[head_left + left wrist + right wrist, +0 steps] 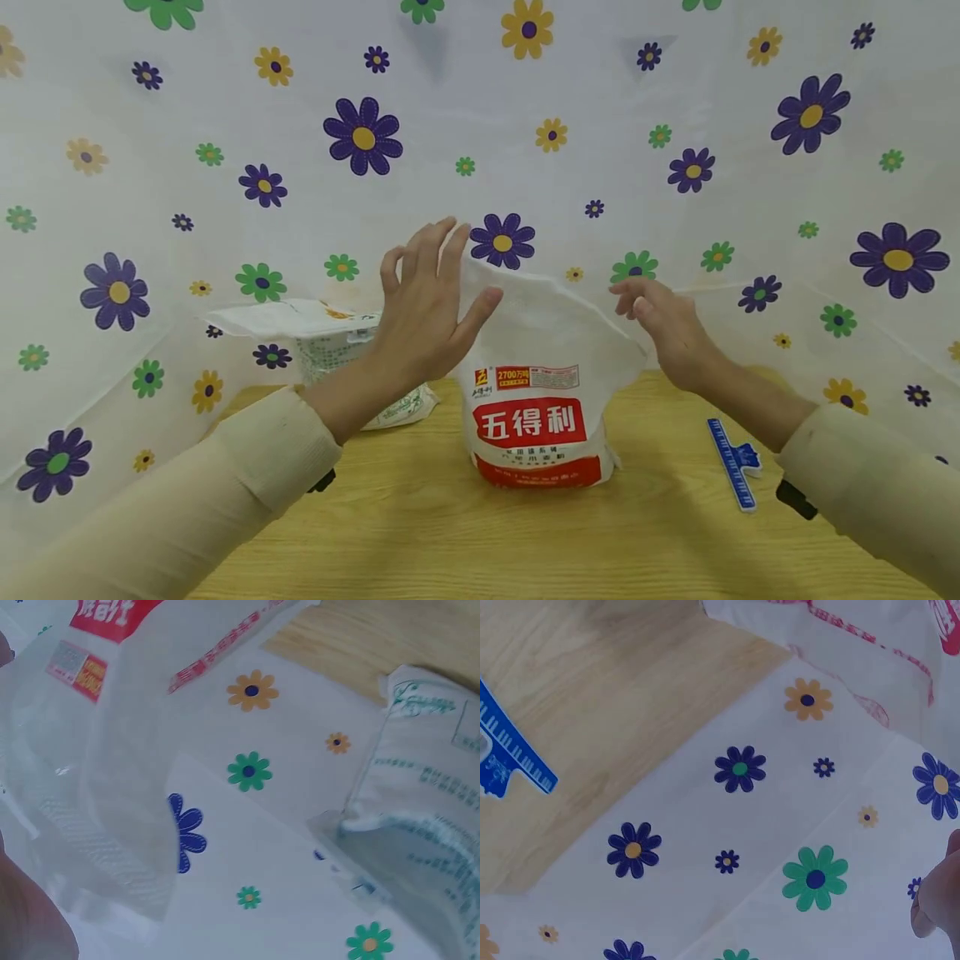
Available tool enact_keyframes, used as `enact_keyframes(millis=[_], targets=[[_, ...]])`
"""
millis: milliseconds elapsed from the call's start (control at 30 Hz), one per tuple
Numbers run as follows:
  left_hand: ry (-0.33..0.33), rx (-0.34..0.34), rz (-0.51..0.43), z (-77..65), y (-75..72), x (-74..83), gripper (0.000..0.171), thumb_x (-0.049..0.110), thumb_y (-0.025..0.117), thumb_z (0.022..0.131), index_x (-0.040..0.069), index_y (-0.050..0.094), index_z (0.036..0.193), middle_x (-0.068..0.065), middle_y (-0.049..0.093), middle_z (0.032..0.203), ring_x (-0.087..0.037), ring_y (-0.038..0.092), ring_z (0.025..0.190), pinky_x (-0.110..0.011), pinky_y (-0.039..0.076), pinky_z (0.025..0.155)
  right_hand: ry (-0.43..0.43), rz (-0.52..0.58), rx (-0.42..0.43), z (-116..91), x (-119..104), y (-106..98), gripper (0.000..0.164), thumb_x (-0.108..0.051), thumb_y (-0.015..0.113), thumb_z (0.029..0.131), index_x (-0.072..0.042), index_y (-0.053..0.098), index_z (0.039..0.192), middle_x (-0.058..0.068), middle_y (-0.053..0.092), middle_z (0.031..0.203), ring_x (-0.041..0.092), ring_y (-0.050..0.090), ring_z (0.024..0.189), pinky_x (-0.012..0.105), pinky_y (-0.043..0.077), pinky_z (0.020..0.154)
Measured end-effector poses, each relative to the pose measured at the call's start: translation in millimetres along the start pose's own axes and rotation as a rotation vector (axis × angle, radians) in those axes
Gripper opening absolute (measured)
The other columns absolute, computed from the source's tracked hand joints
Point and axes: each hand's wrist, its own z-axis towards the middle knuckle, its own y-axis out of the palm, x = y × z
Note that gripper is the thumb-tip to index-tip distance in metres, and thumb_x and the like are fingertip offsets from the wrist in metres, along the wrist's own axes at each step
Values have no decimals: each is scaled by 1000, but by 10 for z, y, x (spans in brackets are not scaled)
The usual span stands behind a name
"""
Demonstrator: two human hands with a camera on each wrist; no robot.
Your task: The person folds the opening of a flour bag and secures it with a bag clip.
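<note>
A white flour bag (pixel 536 333) with red printed labels stands upright on the table, its flat, unfilled top slanting down to the right. My left hand (pixel 423 308) is at the bag's upper left corner, fingers extended upward and thumb overlapping the front of the bag. In the left wrist view, part of that hand shows at the edge beside the translucent bag top (pixel 105 802). To the right of the bag, my right hand (pixel 667 325) is raised with loosely bent fingers and holds nothing. A gap separates it from the bag's upper right corner.
A blue bag clip (pixel 733 465) lies on the wooden table (pixel 480 546), below the right forearm. Behind the left forearm stands another white bag (pixel 322 342) with green print, its top folded over to the left. A flower-patterned sheet (pixel 600 92) hangs behind the table.
</note>
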Motion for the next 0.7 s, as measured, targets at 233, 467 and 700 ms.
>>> enact_keyframes(millis=[233, 467, 700], targets=[[18, -51, 21, 285, -107, 160, 65, 54, 41, 101, 11, 37, 150, -13, 29, 160, -29, 21, 149, -57, 10, 115, -15, -27, -35, 193, -59, -123, 45, -30, 29, 107, 1, 53, 128, 21, 59, 112, 35, 56, 107, 61, 40, 98], [58, -188, 42, 472, -83, 249, 53, 50, 34, 106, 14, 57, 137, -12, 41, 155, -30, 29, 147, -52, 20, 118, 62, -101, -173, 213, -82, -17, 41, -34, 35, 106, -5, 54, 129, 15, 59, 121, 29, 52, 111, 58, 33, 103], [265, -368, 237, 456, -42, 191, 55, 49, 38, 105, 14, 51, 144, -10, 44, 153, -30, 32, 146, -47, 25, 120, 12, -342, -310, 145, -90, 80, 38, -40, 42, 104, -9, 56, 122, 9, 60, 116, 28, 49, 114, 53, 26, 101]])
